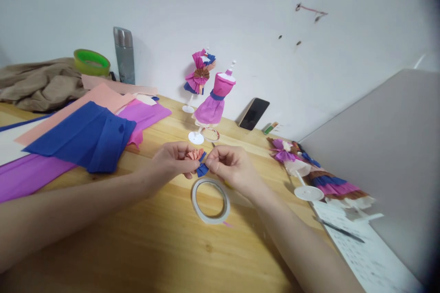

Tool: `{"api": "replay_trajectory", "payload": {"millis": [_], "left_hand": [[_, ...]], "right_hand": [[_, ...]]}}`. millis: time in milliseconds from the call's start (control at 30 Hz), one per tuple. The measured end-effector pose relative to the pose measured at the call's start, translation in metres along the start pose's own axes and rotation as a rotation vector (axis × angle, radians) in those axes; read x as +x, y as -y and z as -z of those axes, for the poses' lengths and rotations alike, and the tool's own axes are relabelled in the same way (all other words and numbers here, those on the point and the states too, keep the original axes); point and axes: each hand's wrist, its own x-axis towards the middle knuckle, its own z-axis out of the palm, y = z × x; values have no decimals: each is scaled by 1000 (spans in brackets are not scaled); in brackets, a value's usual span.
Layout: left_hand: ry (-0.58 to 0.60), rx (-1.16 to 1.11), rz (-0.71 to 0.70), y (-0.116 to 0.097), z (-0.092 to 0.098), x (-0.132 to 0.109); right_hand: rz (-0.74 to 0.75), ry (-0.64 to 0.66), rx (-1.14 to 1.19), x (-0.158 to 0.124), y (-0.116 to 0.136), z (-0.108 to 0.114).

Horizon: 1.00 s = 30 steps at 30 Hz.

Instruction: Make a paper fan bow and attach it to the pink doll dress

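Head view, and here we are over the wooden table (137, 249): the left hand (174, 160) has thumb and fingers pinched on a pleated peach paper fan (194, 154), a small blue paper piece (202, 170) right beside it. Both are centre scene, just beyond the double-sided tape roll (195, 199). The right hand (231, 165) has thumb and forefinger pressed together at the blue's right edge; what sits between those tips, I cannot tell.

Delicate stuff, this! The folds look easy to crush, so a light, firm grip at the gathered base would serve best, the right fingertips working in small nips and the flared edge left free.

Any lettering? Near right, a printed sheet (374, 261) under the dark pen (340, 230) carries rows of marks, too blurred to read. Far side, the smartphone (254, 113) shows a dark face, no brand legible.
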Motion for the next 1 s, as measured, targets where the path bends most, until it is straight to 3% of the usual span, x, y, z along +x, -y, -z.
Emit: {"api": "replay_trajectory", "payload": {"millis": [233,567,800,1000], "left_hand": [[46,19,5,4,2,2],[0,26,-35,8,1,4],[13,-117,36,3,5,2],[9,-91,19,4,3,2]], "right_hand": [[-47,-20,28,0,6,5],[74,-65,-76,1,-6,0],[197,-56,-245,-2,-2,3],[124,-50,-103,0,-3,2]]}}
